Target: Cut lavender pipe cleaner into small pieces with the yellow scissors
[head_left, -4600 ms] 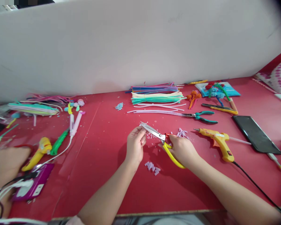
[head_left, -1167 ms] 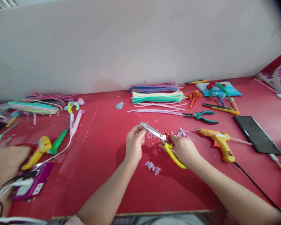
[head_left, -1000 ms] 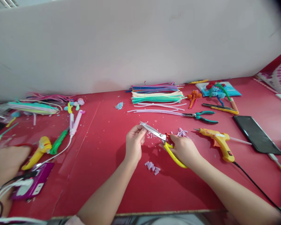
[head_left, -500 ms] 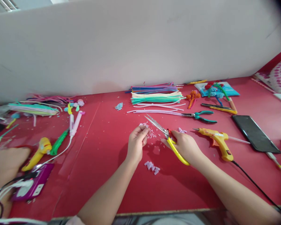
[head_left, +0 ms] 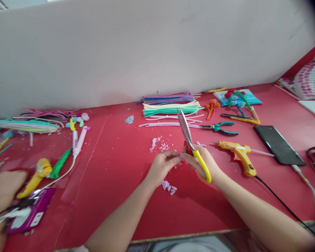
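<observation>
My right hand [head_left: 203, 159] is closed round the yellow-handled scissors [head_left: 185, 127], whose blades point up and away from me. Its fingertips meet those of my left hand [head_left: 164, 166], which is closed in a pinch. Whatever lies between the fingertips is too small to make out. Just beyond my left hand are pale purple fluffy trimmings [head_left: 160, 144] on the red table [head_left: 115, 182]. Several short lilac pieces of pipe cleaner [head_left: 169, 187] lie below my hands. Another small purple bit [head_left: 200, 144] shows behind my right hand.
Bundled pipe cleaners [head_left: 170, 109] lie by the white partition [head_left: 120, 52]. To the right are teal pliers [head_left: 220, 128], a yellow glue gun [head_left: 238, 154] and a black phone [head_left: 279, 145]. At left, another person's arm [head_left: 5, 192] rests near a purple power strip [head_left: 33, 211] and a yellow tool [head_left: 38, 176].
My left hand has moved away from the trimmings toward my right hand, and their fingertips now meet. The scissors have swung from pointing left to pointing more upright.
</observation>
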Motion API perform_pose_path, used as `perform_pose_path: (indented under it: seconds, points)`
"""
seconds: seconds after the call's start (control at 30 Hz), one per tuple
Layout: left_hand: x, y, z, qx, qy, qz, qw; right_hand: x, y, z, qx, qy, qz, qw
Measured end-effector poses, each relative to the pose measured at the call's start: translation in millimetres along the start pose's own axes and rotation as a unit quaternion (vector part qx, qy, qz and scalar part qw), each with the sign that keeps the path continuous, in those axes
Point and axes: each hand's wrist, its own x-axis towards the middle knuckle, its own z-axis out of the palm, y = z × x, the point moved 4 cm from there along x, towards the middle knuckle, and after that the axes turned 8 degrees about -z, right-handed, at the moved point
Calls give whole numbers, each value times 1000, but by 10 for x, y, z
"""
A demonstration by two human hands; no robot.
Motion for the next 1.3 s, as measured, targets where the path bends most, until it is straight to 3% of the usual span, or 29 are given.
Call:
perform_pose_path:
  seconds: [0.2,0.33,0.47,0.6,0.73,1.3]
  points:
    - [-17,38,-55,65,76,50,994,17,34,6,-61,8,-21,998]
    - [8,5,-191,-47,158,41,985,26,72,-2,-157,-2,-24,987]
    - [34,-20,-306,-168,199,42,965,8,62,14,-321,-16,-31,946]
    - [32,8,-372,-199,205,73,956,-6,59,30,-412,-19,-28,911]
    - [20,28,-411,-209,203,96,952,-5,96,41,-444,-37,-32,895]
    - [24,27,-412,-204,184,116,955,-8,180,64,-433,-51,-33,899]
